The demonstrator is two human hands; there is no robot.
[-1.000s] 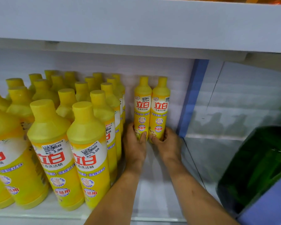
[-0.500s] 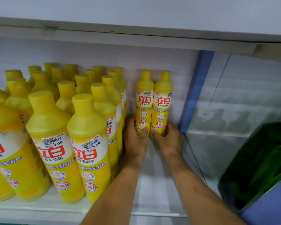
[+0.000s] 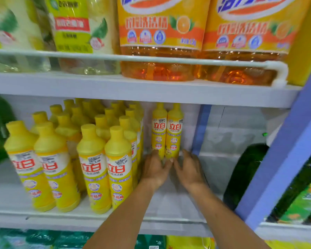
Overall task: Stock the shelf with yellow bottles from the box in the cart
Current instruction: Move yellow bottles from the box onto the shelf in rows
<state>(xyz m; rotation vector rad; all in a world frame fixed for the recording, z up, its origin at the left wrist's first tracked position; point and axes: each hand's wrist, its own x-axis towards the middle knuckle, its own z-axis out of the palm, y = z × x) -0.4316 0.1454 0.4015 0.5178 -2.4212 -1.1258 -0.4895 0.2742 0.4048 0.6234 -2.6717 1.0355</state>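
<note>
At the back of the shelf (image 3: 169, 209), a pair of yellow bottles (image 3: 173, 131) stands upright, side by side and touching, at 12 o'clock from a person's two hands.
Left hand (image 3: 153, 170) and right hand (image 3: 189, 169) lie loose, fingers nearly straight, tips touching the pair's bases without gripping. Rows of matching bottles (image 3: 92, 159) crowd 9 o'clock; a dark green bottle (image 3: 244, 169) stands at 3 o'clock; orange jugs (image 3: 160, 33) sit higher, at 12 o'clock.

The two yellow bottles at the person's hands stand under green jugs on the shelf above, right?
No: the jugs on the shelf above are orange, not green, as the head view shows. The two yellow bottles do stand under them, at the left hand and right hand.
</note>
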